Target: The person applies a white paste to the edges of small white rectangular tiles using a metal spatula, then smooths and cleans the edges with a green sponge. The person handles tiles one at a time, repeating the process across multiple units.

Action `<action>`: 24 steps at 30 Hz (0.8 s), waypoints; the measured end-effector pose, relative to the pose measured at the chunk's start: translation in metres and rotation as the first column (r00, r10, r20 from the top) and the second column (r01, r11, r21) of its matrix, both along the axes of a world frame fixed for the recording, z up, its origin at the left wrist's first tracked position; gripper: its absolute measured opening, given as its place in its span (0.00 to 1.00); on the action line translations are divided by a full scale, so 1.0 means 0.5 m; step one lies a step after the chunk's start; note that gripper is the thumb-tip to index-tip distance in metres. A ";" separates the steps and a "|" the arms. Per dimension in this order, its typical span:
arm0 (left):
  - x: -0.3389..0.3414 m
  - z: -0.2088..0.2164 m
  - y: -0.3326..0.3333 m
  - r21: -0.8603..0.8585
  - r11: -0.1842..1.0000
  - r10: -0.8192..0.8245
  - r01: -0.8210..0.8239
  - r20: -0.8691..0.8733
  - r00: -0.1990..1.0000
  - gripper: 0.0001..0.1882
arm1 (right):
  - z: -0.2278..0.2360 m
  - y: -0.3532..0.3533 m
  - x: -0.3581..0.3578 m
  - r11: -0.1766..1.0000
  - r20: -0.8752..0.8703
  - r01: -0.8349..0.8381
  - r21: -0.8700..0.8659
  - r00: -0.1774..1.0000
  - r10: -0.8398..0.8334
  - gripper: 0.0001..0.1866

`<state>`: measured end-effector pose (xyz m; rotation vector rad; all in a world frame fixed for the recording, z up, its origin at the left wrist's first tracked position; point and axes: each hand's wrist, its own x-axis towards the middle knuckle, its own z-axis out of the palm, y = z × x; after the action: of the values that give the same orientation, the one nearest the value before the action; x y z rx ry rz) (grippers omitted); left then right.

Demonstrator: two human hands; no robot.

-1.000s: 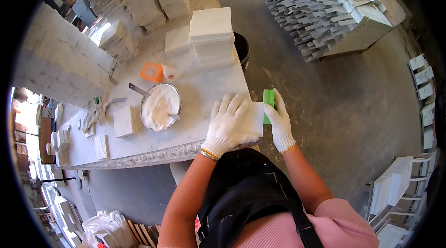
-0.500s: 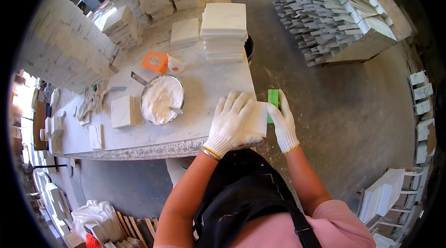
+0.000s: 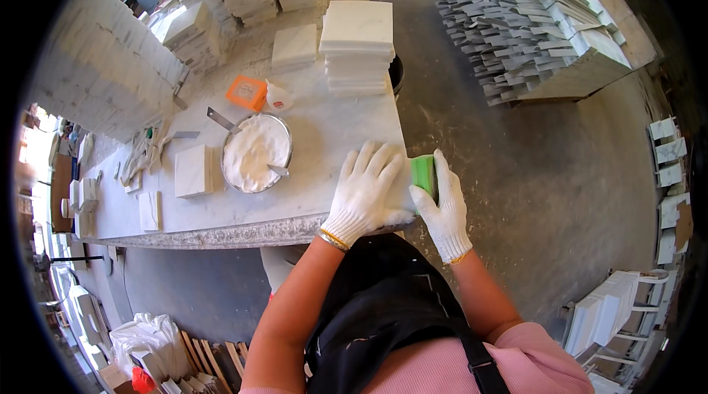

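My left hand, in a white knitted glove, lies flat with fingers extended on a white marble tile at the table's right corner. Most of that tile is hidden under the palm. My gloved right hand grips a green rectangular block, like a sanding block, between thumb and fingers. The block stands against the tile's right edge, tilted, with a darker side showing. Left of my hands, a metal bowl holds white paste. One putty knife rests on its rim, and another blade stands in the paste.
A stack of white tiles stands on the table beyond my hands. Near the bowl are an orange box, a small white container and a short tile stack. Many thin stone strips are piled on the floor at the far right.
My right hand has shifted slightly left and tilted the green block, so a wider green face shows. My left hand has stayed nearly in place on the tile.
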<state>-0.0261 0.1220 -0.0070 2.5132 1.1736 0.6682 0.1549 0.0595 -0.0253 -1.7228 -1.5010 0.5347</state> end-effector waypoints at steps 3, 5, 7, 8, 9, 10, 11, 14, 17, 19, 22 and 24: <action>-0.002 0.013 -0.003 -0.011 1.000 -0.008 0.008 -0.017 1.000 0.47 | -0.013 0.027 0.016 0.993 -0.083 0.050 -0.105 0.995 -0.059 0.39; -0.001 0.015 -0.005 -0.008 1.000 -0.004 0.004 -0.001 1.000 0.46 | -0.030 0.064 0.040 0.988 -0.460 -0.006 -0.157 0.885 -0.068 0.38; -0.002 0.016 -0.002 0.010 1.000 -0.011 0.011 0.023 1.000 0.46 | -0.032 0.068 0.059 0.979 -0.677 -0.049 -0.196 0.729 -0.099 0.37; -0.002 0.012 -0.002 0.017 1.000 -0.013 0.012 0.040 0.999 0.46 | -0.027 0.062 0.059 0.981 -0.743 -0.041 -0.188 0.660 -0.114 0.37; -0.002 0.007 -0.003 0.024 1.000 -0.015 0.014 0.057 0.998 0.46 | -0.025 0.052 0.058 0.983 -0.802 -0.033 -0.181 0.583 -0.128 0.38; -0.003 0.002 -0.003 0.027 1.000 -0.010 0.009 0.054 0.998 0.46 | -0.020 0.040 0.056 0.984 -0.853 -0.024 -0.176 0.502 -0.141 0.38; -0.003 -0.004 -0.001 0.031 1.000 -0.008 0.006 0.050 0.999 0.46 | 0.009 0.028 0.033 0.989 -0.804 -0.012 -0.146 0.584 -0.112 0.39; -0.001 0.001 -0.001 0.025 1.000 -0.014 0.013 0.022 1.000 0.46 | -0.014 0.014 0.004 0.998 -0.519 0.010 -0.055 0.854 -0.038 0.40; -0.002 0.001 0.000 0.017 1.000 -0.011 0.011 0.001 1.000 0.45 | -0.030 0.062 0.022 0.993 -0.512 0.018 -0.116 0.856 -0.076 0.42; -0.002 0.002 -0.002 0.015 1.000 -0.009 0.009 -0.004 1.000 0.45 | -0.024 0.063 0.023 0.989 -0.482 0.018 -0.148 0.871 -0.088 0.42; -0.003 0.002 -0.003 0.011 1.000 0.008 -0.008 -0.010 1.000 0.46 | 0.009 0.021 0.012 0.994 -0.153 0.004 -0.110 0.988 -0.021 0.42; -0.001 0.002 -0.003 0.011 1.000 0.009 -0.009 -0.023 1.000 0.46 | 0.010 0.000 0.000 1.000 -0.009 -0.013 -0.009 1.000 0.013 0.41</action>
<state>-0.0268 0.1204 -0.0059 2.5326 1.1928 0.6521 0.1548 0.0595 -0.0203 -1.7160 -1.5066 0.5566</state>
